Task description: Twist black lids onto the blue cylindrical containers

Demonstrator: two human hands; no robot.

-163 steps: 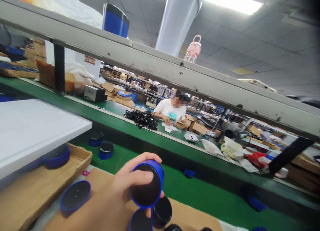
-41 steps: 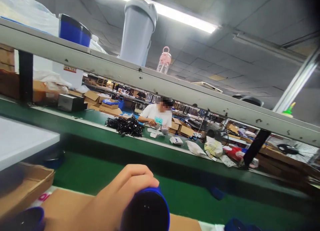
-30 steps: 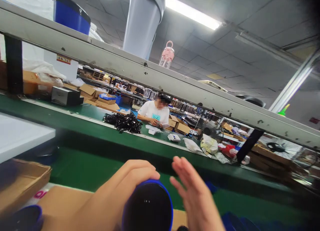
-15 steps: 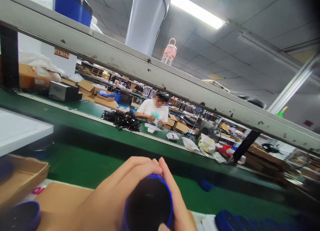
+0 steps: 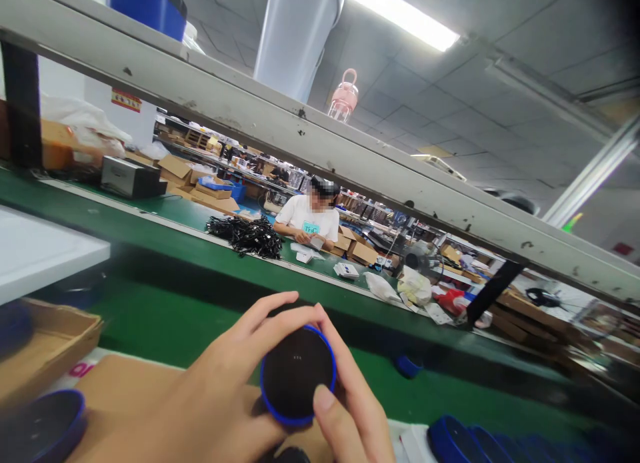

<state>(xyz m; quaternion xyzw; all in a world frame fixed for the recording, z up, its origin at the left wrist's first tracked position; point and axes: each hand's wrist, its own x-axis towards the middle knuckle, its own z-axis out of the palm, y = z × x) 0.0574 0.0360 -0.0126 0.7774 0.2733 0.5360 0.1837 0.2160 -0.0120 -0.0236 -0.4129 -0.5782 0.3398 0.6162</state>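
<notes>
Both hands on one blue-rimmed puck [image 5: 298, 375]: left hand [image 5: 220, 396] fingers curled round its far rim, right hand [image 5: 345, 416] thumb pressing the near edge. Piece held, not set down. More blue pucks [image 5: 453, 439] lie right; green conveyor [image 5: 210, 316] beyond.

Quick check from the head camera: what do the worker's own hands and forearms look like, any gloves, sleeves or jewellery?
Both are bare. The left hand shows no glove, ring or watch, and no sleeve reaches the visible forearm. The right hand is also ungloved, with short, plain nails; its wrist is out of view.
</notes>
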